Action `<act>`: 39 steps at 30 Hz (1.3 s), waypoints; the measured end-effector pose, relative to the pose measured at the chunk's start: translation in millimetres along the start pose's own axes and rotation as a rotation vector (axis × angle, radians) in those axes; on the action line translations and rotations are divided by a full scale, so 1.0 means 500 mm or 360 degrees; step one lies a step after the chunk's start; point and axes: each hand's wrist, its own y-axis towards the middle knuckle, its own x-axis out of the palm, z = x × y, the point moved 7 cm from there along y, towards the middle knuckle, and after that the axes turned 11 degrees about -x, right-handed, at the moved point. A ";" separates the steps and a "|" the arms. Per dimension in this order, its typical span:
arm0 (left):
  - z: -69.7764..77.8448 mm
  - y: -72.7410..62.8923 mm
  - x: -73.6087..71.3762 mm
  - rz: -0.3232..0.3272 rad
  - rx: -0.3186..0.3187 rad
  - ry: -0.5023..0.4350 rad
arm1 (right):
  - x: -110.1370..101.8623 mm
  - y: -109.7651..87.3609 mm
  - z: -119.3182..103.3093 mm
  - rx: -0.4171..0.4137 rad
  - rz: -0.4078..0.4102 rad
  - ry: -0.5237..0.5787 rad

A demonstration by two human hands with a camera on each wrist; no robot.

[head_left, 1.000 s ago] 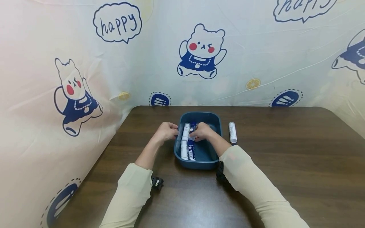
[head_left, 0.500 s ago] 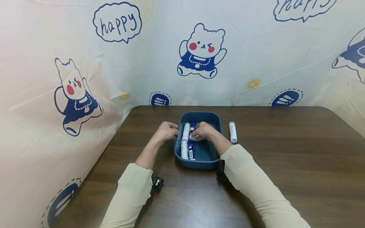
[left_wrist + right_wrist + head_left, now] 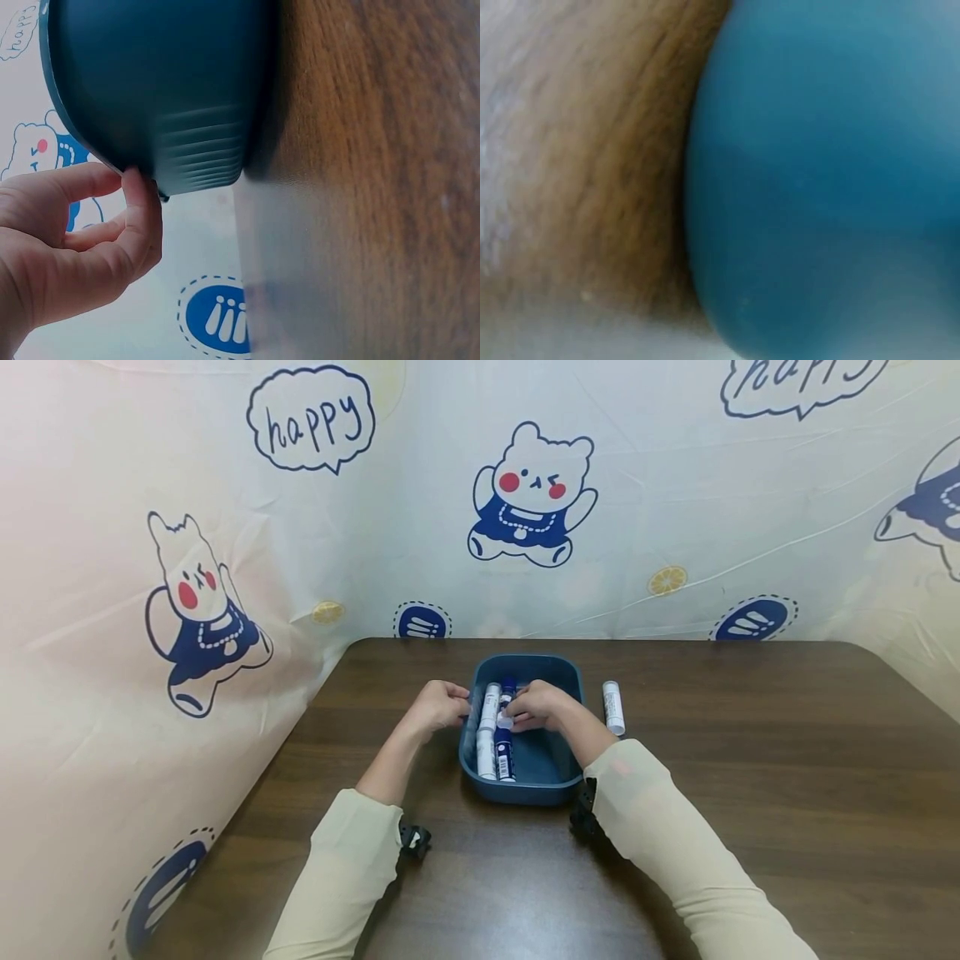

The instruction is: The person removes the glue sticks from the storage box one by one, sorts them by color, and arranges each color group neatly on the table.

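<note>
A dark blue plastic bin (image 3: 517,794) stands on the table. My left hand (image 3: 438,705) pinches its left rim between thumb and fingers, also plain in the left wrist view. Two white labelled tubes, a far one (image 3: 489,706) and a near one (image 3: 486,754), lie end to end along the bin's left wall. Beside them are two blue-and-white tubes, a near one (image 3: 504,756) and a far one (image 3: 507,690). Inside the bin, my right hand (image 3: 543,703) has bent fingertips at the far blue-and-white tube, partly covering it; I cannot tell whether they grip it.
Another white tube (image 3: 612,707) lies on the table right of the bin. The dark wooden table (image 3: 750,760) ends at a printed cloth backdrop (image 3: 645,485). In the right wrist view, the blurred bin wall (image 3: 825,180) fills most of the picture.
My right hand has shifted slightly right, uncovering more of the far blue-and-white tube, which stays in place. The left hand and bin look unchanged.
</note>
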 end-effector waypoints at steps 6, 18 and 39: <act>-0.001 -0.001 0.000 0.0007 -0.0012 0.0013 | -0.001 0.002 0.002 0.0025 0.0009 0.0181; 0.000 -0.001 0.000 -0.0004 -0.0020 0.0005 | 0.000 0.002 -0.005 -0.0039 -0.0040 0.0380; 0.000 -0.001 0.001 0.0018 -0.0006 0.0002 | -0.001 -0.003 -0.023 -0.0187 -0.0141 0.0597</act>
